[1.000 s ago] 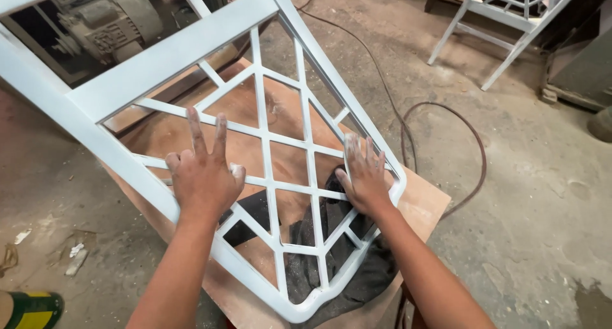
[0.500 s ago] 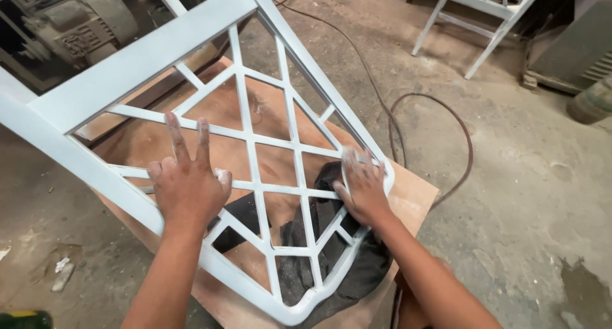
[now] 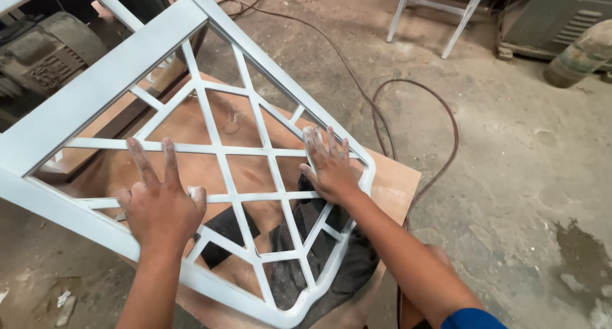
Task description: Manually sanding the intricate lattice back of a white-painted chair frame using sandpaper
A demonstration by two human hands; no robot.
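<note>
**Both hands flat on a pale lattice frame**

A pale blue-grey painted lattice frame (image 3: 223, 157), built of thin bars crossing in diamond shapes inside a rounded outer rail, lies tilted across the middle of the frame, running from the upper left down to the lower centre. Its rounded end rests on a flat reddish-brown plywood board (image 3: 395, 189) that sits on the dusty concrete floor (image 3: 510, 176).

The left hand (image 3: 159, 204) lies spread and palm-down on the lower left rail and bars, fingers pointing up the picture. The right hand (image 3: 331, 166) is also open and flat, fingers fanned, pressing on the bars close to the right-hand rail; its fingers look dusted with pale powder. Neither hand holds a tool.

Under the lattice, at lower centre, a crumpled dark grey cloth (image 3: 331, 265) lies on the board. A brown cable (image 3: 440, 131) loops over the floor to the right. A grey motor-like machine (image 3: 44, 55) sits at upper left, and the legs of a white frame (image 3: 459, 29) stand at the top.

The frame's coat looks even and matt all over; by that, it seems coated or smoothed, and the hands appear to be feeling or steadying its surface. What remains cannot be told.
</note>
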